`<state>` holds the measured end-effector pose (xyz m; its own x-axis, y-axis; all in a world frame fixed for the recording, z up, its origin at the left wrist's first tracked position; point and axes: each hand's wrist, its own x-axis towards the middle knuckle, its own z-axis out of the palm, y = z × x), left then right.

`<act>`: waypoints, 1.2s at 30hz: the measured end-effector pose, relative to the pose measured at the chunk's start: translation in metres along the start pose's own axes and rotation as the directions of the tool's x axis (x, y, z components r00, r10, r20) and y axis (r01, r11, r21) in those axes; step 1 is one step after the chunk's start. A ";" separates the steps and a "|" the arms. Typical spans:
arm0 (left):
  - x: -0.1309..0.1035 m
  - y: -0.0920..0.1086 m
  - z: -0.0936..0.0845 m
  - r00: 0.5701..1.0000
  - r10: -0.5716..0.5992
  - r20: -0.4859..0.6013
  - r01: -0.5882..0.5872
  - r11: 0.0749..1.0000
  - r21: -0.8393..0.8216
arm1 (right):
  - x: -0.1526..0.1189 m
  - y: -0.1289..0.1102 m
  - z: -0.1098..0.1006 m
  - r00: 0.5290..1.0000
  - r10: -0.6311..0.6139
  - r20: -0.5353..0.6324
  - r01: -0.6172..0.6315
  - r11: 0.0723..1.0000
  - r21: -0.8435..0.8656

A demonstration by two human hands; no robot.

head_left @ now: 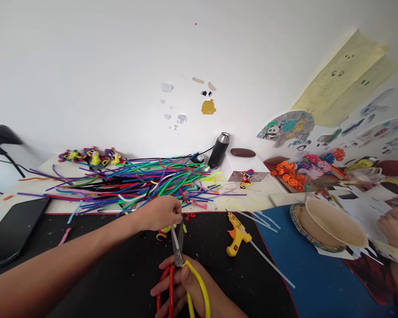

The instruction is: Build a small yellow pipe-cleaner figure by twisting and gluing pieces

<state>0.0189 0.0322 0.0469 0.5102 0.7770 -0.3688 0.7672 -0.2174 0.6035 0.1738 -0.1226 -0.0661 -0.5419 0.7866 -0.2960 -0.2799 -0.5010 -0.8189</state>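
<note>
My right hand (pixel 193 285) works a pair of scissors (pixel 177 252) with one red and one yellow handle. The blades point away from me, slightly parted, and their tips reach my left hand (pixel 164 213). The fingers of my left hand are pinched together; whatever lies between them is hidden or too small to name. Below that hand, a small yellow fuzzy piece (pixel 162 234) rests on the black mat (pixel 119 274), partly covered by hand and blades. Little red bits (pixel 189 217) lie just right of the blade tips.
Behind my hands spreads a heap of coloured pipe cleaners (pixel 146 176). A yellow glue gun (pixel 237 234) lies at right, near glue sticks (pixel 262 221). Farther back stand a black flask (pixel 219 150) and a small figure (pixel 247 178). Another person's hand (pixel 396 227) is beyond a bowl (pixel 334 221).
</note>
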 end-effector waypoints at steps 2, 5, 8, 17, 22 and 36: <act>-0.002 0.001 -0.001 1.000 0.005 0.007 -0.005 1.000 -0.014 | 0.000 -0.002 0.000 1.000 0.019 -0.011 -0.019 1.000 -0.005; -0.005 -0.001 -0.002 1.000 0.017 -0.008 -0.017 0.999 -0.045 | 0.002 -0.004 0.002 0.997 0.010 -0.075 -0.011 1.000 -0.003; -0.008 -0.006 -0.002 1.000 0.021 -0.023 -0.023 0.996 -0.086 | 0.005 -0.004 0.005 0.989 -0.029 -0.145 0.030 1.000 0.004; -0.015 -0.018 0.011 1.000 0.013 -0.014 -0.015 0.979 -0.203 | 0.004 -0.013 0.016 0.988 -0.069 -0.136 0.068 0.998 -0.011; -0.017 -0.020 0.019 1.000 0.020 0.001 -0.019 0.968 -0.250 | 0.005 -0.016 0.018 0.989 -0.058 -0.136 0.058 0.998 -0.001; -0.016 -0.026 0.033 0.999 0.019 0.030 -0.012 0.975 -0.222 | 0.005 -0.013 0.017 0.963 -0.016 -0.268 -0.008 0.996 -0.087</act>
<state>0.0038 0.0062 0.0141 0.5363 0.7545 -0.3782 0.6554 -0.0900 0.7499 0.1616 -0.1181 -0.0488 -0.3050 0.8623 -0.4042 -0.2051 -0.4740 -0.8563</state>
